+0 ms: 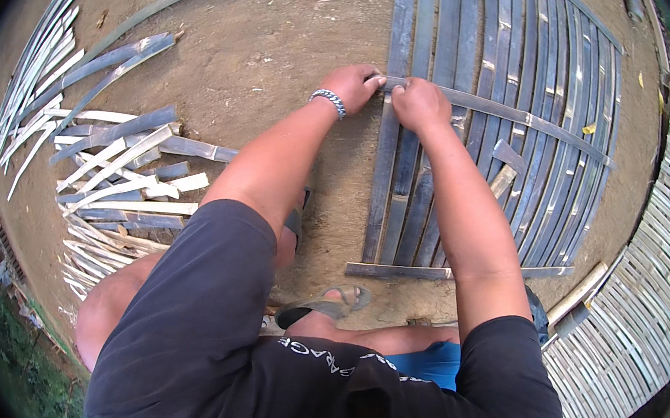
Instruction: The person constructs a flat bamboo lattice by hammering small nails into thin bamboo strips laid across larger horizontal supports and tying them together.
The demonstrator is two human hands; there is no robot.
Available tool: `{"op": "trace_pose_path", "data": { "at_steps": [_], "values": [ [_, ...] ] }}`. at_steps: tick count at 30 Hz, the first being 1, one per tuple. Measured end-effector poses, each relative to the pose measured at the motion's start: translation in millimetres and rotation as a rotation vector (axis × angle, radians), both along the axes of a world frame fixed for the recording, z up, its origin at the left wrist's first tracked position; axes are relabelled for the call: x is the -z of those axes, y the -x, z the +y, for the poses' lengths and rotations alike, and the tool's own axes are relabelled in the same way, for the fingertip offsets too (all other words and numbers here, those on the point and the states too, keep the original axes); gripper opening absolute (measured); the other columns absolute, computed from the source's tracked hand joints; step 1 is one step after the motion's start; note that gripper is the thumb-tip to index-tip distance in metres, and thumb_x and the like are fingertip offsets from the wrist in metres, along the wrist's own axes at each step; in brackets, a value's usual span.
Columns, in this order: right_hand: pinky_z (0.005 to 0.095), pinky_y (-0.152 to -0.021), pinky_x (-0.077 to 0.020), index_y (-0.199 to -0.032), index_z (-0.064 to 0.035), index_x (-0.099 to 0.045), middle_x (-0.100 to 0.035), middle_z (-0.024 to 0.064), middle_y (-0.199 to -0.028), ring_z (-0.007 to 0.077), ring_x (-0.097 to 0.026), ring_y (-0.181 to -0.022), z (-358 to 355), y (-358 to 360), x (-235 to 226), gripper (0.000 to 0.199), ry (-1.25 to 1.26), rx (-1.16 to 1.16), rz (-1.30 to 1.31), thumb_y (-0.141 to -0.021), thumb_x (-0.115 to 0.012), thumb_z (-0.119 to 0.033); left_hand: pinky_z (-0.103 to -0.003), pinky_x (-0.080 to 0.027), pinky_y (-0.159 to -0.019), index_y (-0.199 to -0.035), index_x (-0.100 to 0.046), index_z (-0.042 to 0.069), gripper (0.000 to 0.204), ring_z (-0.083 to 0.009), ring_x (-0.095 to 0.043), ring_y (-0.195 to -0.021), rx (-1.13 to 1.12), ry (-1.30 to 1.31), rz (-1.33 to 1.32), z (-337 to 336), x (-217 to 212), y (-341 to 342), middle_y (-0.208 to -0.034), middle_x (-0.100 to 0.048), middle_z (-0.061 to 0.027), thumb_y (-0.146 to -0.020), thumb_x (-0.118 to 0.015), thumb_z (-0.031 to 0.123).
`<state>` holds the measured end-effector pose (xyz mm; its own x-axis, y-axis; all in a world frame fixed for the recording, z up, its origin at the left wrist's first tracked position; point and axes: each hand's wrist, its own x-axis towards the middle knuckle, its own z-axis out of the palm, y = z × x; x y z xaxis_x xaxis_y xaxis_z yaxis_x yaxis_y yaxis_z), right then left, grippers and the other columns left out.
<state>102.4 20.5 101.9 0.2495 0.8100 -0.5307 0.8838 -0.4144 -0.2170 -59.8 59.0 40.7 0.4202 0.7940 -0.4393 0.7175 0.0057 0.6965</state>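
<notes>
Left hand point(353, 87), right hand point(423, 105) outstretched, pinching crosswise slat point(493, 107).

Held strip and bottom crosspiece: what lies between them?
In the head view, slats lie between the strip and crosspiece, with a wooden-handled tool on them and the right forearm above.

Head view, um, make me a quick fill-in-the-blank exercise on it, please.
1. The left hand and the ____ hand touch one crosswise bamboo strip.
2. The bracelet circles the ____ wrist.
3. The leaf lying among the dark slats is coloured ____.

Missing words: right; left; yellow.
</notes>
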Motion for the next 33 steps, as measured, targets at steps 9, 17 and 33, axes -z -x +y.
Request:
{"op": "trace_pose_path", "data": {
  "at_steps": [9,17,33],
  "values": [
    [0.0475,-0.085,-0.0572,-0.096,-0.0079,-0.078,-0.076,0.0194,-0.1,0.0365,-0.074,-0.096,-3.3,25.8,9.8,0.032,-0.064,-0.057,-0.167,-0.092,-0.056,-0.031,-0.046,-0.053,-0.09,-0.111,-0.075,0.009,0.038,-0.0395,-0.069,-0.101,-0.05,-0.029,0.047,-3.9,-4.2,-3.0,-0.107,-0.073,-0.0196,-0.097,-0.061,0.042],
    [0.0468,-0.086,-0.0565,-0.103,-0.0082,-0.075,-0.075,0.0172,-0.106,0.0346,-0.073,-0.099,-1.5,10.7,6.0,0.032,-0.07,-0.2,-0.147,-0.094,-0.055,-0.032,-0.047,-0.053,-0.094,-0.114,-0.075,0.015,0.036,-0.0374,-0.068,-0.107,-0.032,0.018,0.053,-0.9,-8.5,-2.2,-0.112,-0.073,-0.0161,-0.098,-0.059,0.043],
    [0.0524,-0.087,-0.0538,-0.103,-0.0057,-0.061,-0.071,0.0187,-0.108,0.0388,-0.069,-0.098,12.3,-34.3,13.3,0.026,-0.111,-0.589,0.011,-0.094,-0.052,-0.029,-0.045,-0.054,-0.087,-0.114,-0.075,0.011,0.037,-0.0383,-0.07,-0.097,-0.022,-0.006,0.022,-1.6,0.6,1.7,-0.104,-0.074,-0.0181,-0.099,-0.061,0.042]
  ]
}}
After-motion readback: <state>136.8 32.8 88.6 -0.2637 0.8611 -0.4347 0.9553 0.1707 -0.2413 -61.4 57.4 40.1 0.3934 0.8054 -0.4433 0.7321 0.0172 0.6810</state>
